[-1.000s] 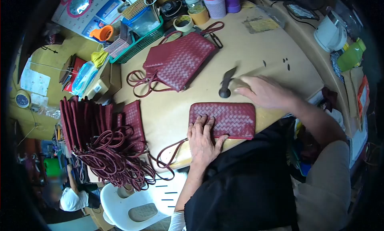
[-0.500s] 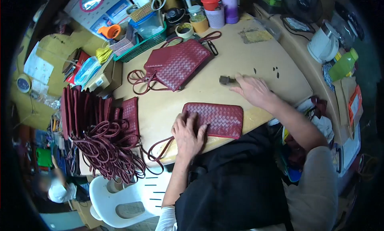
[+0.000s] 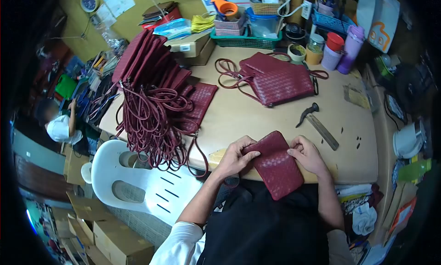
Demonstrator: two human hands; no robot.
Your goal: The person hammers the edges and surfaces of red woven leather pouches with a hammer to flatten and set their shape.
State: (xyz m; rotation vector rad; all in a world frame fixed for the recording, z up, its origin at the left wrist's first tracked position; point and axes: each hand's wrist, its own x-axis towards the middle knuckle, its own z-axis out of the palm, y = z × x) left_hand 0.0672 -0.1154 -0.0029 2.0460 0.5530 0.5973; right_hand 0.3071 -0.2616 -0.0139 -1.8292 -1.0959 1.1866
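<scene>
A dark red woven wristlet pouch [image 3: 278, 168] is held tilted over the table's front edge, bent slightly across its middle. My left hand [image 3: 236, 157] grips its left edge, thumb on top. At its right edge my right hand [image 3: 308, 155] pinches with thumb and fingers. Beyond the right hand a hammer [image 3: 319, 125] with a wooden handle lies on the table. Farther back, more red pouches [image 3: 282, 83] with strap loops rest overlapped. To the left stands a thick row of similar pouches [image 3: 144, 65], their straps [image 3: 149, 120] hanging in a tangle.
A white plastic chair [image 3: 138, 187] stands left of me. Along the table's back are a green basket [image 3: 243, 41], jars, a red-lidded cup [image 3: 333, 49] and a purple bottle [image 3: 353, 49]. Cardboard boxes [image 3: 117, 237] sit on the floor. Another person [image 3: 64, 127] is far left.
The pouch has come up off the table, and both hands now hold it. My right hand has left the hammer, which lies on the table. The view has turned left.
</scene>
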